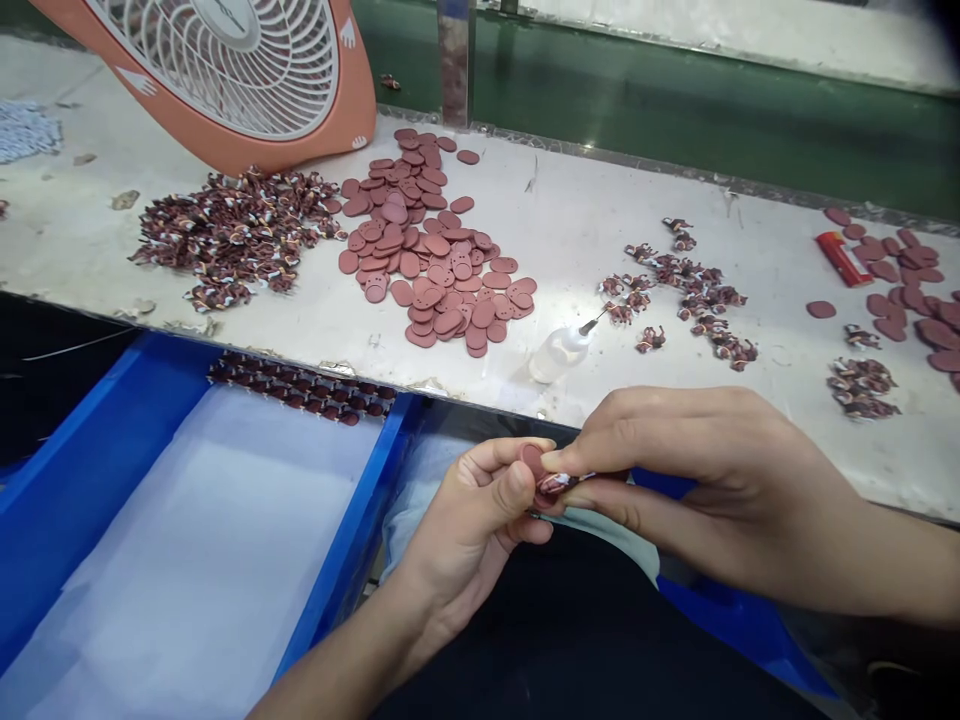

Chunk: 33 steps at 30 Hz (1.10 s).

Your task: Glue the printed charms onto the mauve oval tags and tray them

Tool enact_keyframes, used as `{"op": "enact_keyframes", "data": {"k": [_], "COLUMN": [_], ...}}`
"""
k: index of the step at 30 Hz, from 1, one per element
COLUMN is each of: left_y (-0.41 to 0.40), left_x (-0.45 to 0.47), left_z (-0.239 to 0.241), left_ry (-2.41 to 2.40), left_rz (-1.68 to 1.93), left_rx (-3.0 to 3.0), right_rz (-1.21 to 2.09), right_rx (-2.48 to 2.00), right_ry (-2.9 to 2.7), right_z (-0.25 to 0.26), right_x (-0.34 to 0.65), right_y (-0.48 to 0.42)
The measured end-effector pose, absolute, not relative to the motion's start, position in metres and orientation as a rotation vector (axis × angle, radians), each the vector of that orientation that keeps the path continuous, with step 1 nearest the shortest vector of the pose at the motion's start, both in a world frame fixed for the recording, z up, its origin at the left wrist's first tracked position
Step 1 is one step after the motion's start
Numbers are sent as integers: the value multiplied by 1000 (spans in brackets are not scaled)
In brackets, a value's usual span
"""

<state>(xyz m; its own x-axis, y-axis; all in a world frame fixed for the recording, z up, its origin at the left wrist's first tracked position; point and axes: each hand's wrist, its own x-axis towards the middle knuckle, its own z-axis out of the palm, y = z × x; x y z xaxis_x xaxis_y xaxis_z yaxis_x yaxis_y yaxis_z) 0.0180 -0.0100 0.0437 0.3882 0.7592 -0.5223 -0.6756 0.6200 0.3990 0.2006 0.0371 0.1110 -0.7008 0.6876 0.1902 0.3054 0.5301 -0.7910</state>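
My left hand (pixel 487 500) pinches a reddish-brown oval disc (pixel 533 460) between thumb and fingers, just off the table's front edge. My right hand (pixel 690 470) is closed on a small brown-and-white figurine (pixel 559 482), pressed against the disc; my fingers hide part of both. Beyond my hands a clear squeeze bottle with a needle tip (pixel 559 352) lies tilted on the table. Loose figurines (pixel 694 285) are scattered to its right. A big pile of oval discs (pixel 450 270) spreads behind the bottle, and a dense heap of figurines (pixel 232 235) sits farther left.
An orange fan (pixel 300 150) stands at the back left. Below the table edge is a blue tray (pixel 360 510) with white lining and rows of brown pieces (pixel 300 388). More discs (pixel 911 265) and a red lighter (pixel 843 258) lie far right. A green belt (pixel 637 120) runs behind.
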Motion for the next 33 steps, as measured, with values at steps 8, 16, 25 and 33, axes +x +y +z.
{"op": "enact_keyframes", "data": {"k": [8,16,25,33], "left_y": [-8,-7,-7,-5], "left_x": [17,18,9,4], "left_z": [41,37,28,25], "left_ry": [700,623,476,514], "left_rz": [914,937,920,916], "left_rx": [154,159,94,116], "right_rz": [984,910,904,1010], "right_rx": [-852,-857,-908,-887], "right_ry": [-2368,-2438,-2296,-2167], "right_z": [117,120,113,98], "right_x": [201,200,196,183], "right_y": [42,42,43,40]}}
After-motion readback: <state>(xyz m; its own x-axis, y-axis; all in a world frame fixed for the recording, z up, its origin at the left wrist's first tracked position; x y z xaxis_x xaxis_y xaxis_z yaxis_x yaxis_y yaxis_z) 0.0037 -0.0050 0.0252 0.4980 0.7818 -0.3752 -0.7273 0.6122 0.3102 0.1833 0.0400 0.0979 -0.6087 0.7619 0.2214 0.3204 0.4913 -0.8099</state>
